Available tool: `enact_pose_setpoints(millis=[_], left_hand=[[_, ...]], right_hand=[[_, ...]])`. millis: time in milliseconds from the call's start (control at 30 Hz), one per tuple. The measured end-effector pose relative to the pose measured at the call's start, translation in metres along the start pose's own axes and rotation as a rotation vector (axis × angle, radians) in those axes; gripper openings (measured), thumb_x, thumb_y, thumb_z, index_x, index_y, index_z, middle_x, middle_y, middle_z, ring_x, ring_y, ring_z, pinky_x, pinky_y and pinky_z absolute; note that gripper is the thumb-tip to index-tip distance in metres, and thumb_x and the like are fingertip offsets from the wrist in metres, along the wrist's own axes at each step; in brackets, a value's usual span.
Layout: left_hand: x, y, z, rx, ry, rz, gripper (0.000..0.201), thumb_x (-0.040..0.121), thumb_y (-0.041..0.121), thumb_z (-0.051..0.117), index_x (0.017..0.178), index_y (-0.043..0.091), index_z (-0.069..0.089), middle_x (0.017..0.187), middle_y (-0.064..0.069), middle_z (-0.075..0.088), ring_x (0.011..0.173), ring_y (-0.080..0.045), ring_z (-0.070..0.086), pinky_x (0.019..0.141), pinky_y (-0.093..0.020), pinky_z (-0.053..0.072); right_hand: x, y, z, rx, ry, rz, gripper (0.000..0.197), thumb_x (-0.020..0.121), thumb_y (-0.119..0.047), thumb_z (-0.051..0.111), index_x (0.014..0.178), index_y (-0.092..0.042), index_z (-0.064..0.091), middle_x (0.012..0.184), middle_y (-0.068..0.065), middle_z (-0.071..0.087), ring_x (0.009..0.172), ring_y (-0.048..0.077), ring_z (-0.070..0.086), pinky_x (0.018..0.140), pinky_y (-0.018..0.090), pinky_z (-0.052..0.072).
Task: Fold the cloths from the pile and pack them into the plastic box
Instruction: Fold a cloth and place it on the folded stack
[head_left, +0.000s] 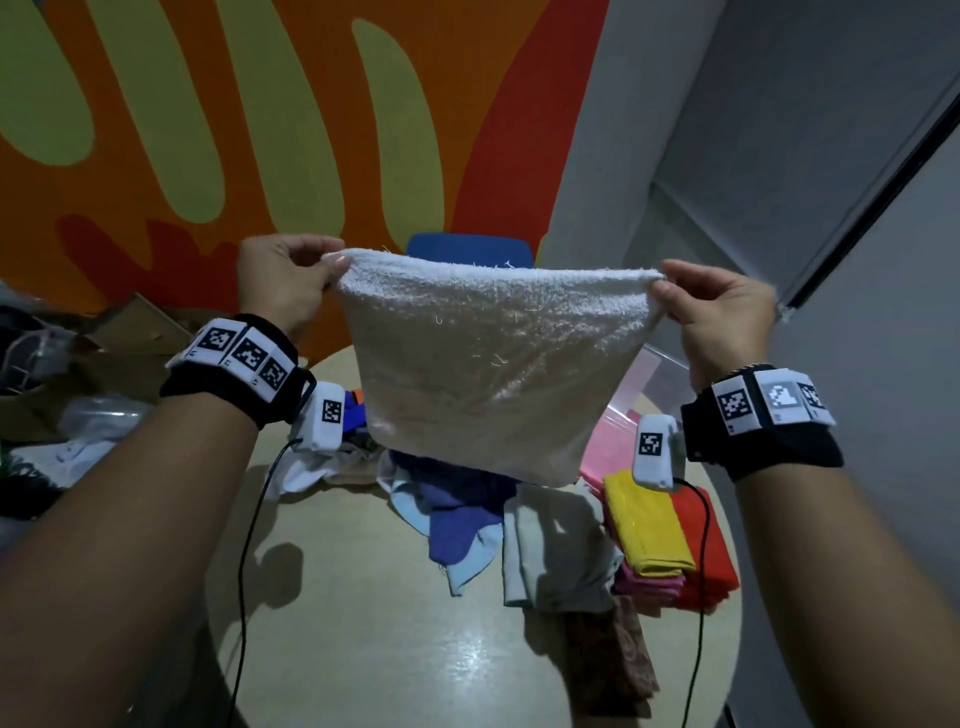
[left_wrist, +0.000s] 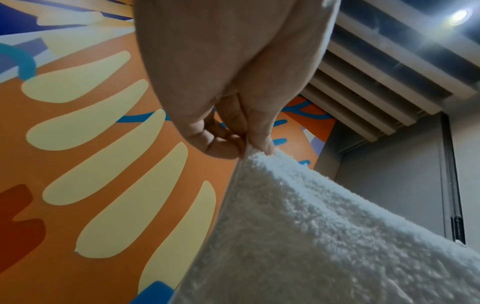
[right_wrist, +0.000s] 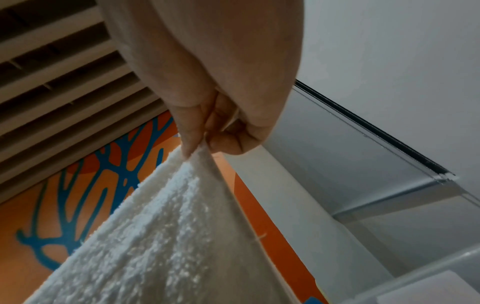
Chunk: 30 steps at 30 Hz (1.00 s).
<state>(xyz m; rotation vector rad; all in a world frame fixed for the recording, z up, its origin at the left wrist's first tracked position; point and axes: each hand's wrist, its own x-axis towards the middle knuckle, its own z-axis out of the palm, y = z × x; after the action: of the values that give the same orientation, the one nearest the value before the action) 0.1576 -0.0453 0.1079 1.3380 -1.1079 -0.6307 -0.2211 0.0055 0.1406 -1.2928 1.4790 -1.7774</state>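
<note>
The white fluffy terry cloth hangs in the air between the two hands, held up above the round pale counter. The left hand pinches its upper left corner between thumb and fingertips, and the right hand pinches the upper right corner the same way; both wrist views show the corner nipped tight. The top edge runs nearly level from hand to hand, so the cloth's long axis lies across the body and its free lower edge drops toward the loose heap of blue, grey and white cloths. Neither hand is nearer. The clear plastic box sits behind and right, nearer the right hand, so the next fold probably brings the corners together.
</note>
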Motion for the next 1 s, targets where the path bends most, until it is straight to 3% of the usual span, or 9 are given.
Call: enact_pose_setpoints(millis=[100, 267, 400, 500, 633, 733, 833, 900, 1000], left_hand=[[-0.001, 0.000, -0.001, -0.006, 0.020, 0.005, 0.025, 0.081, 0.009, 0.081, 0.106, 0.015, 0.077, 0.092, 0.003, 0.075, 0.084, -0.007, 0.071, 0.081, -0.027, 0.060], [-0.009, 0.002, 0.000, 0.137, 0.124, 0.094, 0.012, 0.086, 0.014, 0.076, 0.095, 0.022, 0.079, 0.094, 0.010, 0.072, 0.086, -0.006, 0.069, 0.085, -0.033, 0.060], [-0.027, 0.007, 0.004, 0.057, 0.068, 0.123, 0.011, 0.095, 0.015, 0.064, 0.095, 0.024, 0.069, 0.089, 0.008, 0.068, 0.085, -0.006, 0.063, 0.086, -0.037, 0.059], [-0.046, 0.007, -0.001, -0.086, -0.008, 0.089, 0.007, 0.093, 0.013, 0.069, 0.095, 0.018, 0.073, 0.083, 0.007, 0.071, 0.079, -0.008, 0.067, 0.072, -0.036, 0.061], [-0.064, 0.004, -0.021, -0.195, -0.055, 0.085, 0.017, 0.086, 0.017, 0.078, 0.099, 0.007, 0.076, 0.091, -0.009, 0.076, 0.087, -0.026, 0.073, 0.079, -0.043, 0.061], [-0.067, 0.006, -0.030, -0.150, -0.058, 0.117, 0.021, 0.086, 0.019, 0.078, 0.102, 0.006, 0.075, 0.093, -0.008, 0.075, 0.083, -0.019, 0.072, 0.076, -0.035, 0.061], [-0.065, 0.000, -0.028, -0.108, -0.084, 0.094, 0.017, 0.087, 0.021, 0.077, 0.099, 0.010, 0.075, 0.092, -0.008, 0.075, 0.081, -0.022, 0.072, 0.069, -0.033, 0.061], [-0.063, -0.015, -0.022, -0.119, -0.091, 0.042, 0.010, 0.086, 0.022, 0.078, 0.092, 0.015, 0.076, 0.092, -0.013, 0.075, 0.085, -0.032, 0.072, 0.072, -0.044, 0.062], [-0.060, -0.054, -0.005, 0.004, -0.122, -0.001, 0.003, 0.088, 0.022, 0.075, 0.086, 0.023, 0.074, 0.091, -0.019, 0.073, 0.077, -0.027, 0.067, 0.070, -0.048, 0.059]], right_hand=[[-0.002, -0.004, -0.002, -0.025, 0.009, -0.058, 0.019, 0.077, -0.003, 0.082, 0.085, -0.019, 0.076, 0.075, -0.007, 0.075, 0.072, 0.008, 0.067, 0.073, 0.021, 0.055], [-0.011, -0.010, 0.002, -0.093, -0.016, -0.146, 0.017, 0.085, -0.009, 0.075, 0.084, -0.025, 0.069, 0.085, -0.003, 0.070, 0.078, 0.011, 0.063, 0.078, 0.029, 0.054], [-0.030, -0.009, 0.009, -0.205, -0.077, -0.172, 0.015, 0.094, -0.020, 0.061, 0.089, -0.033, 0.057, 0.088, -0.005, 0.065, 0.080, 0.011, 0.062, 0.077, 0.041, 0.055], [-0.051, -0.005, 0.010, -0.211, -0.098, -0.193, 0.019, 0.096, -0.015, 0.058, 0.090, -0.033, 0.057, 0.086, -0.009, 0.064, 0.079, 0.003, 0.062, 0.076, 0.028, 0.052], [-0.078, -0.002, -0.001, -0.195, -0.090, -0.159, 0.018, 0.096, -0.012, 0.061, 0.091, -0.029, 0.062, 0.085, -0.007, 0.067, 0.077, 0.001, 0.063, 0.072, 0.019, 0.050], [-0.083, -0.011, -0.010, -0.173, -0.052, -0.132, 0.007, 0.095, -0.012, 0.063, 0.096, -0.019, 0.066, 0.086, -0.001, 0.068, 0.077, 0.005, 0.063, 0.072, 0.020, 0.052], [-0.073, -0.011, -0.016, -0.170, -0.016, -0.094, 0.005, 0.093, -0.017, 0.066, 0.096, -0.017, 0.069, 0.087, 0.002, 0.070, 0.078, 0.009, 0.065, 0.074, 0.024, 0.054], [-0.064, 0.005, -0.016, -0.243, -0.022, -0.054, 0.005, 0.091, -0.021, 0.066, 0.089, -0.023, 0.070, 0.084, -0.001, 0.071, 0.077, 0.010, 0.066, 0.074, 0.028, 0.055], [-0.053, 0.052, -0.011, -0.412, -0.044, 0.025, 0.010, 0.090, -0.022, 0.062, 0.090, -0.018, 0.072, 0.082, 0.000, 0.072, 0.074, 0.011, 0.065, 0.076, 0.037, 0.058]])
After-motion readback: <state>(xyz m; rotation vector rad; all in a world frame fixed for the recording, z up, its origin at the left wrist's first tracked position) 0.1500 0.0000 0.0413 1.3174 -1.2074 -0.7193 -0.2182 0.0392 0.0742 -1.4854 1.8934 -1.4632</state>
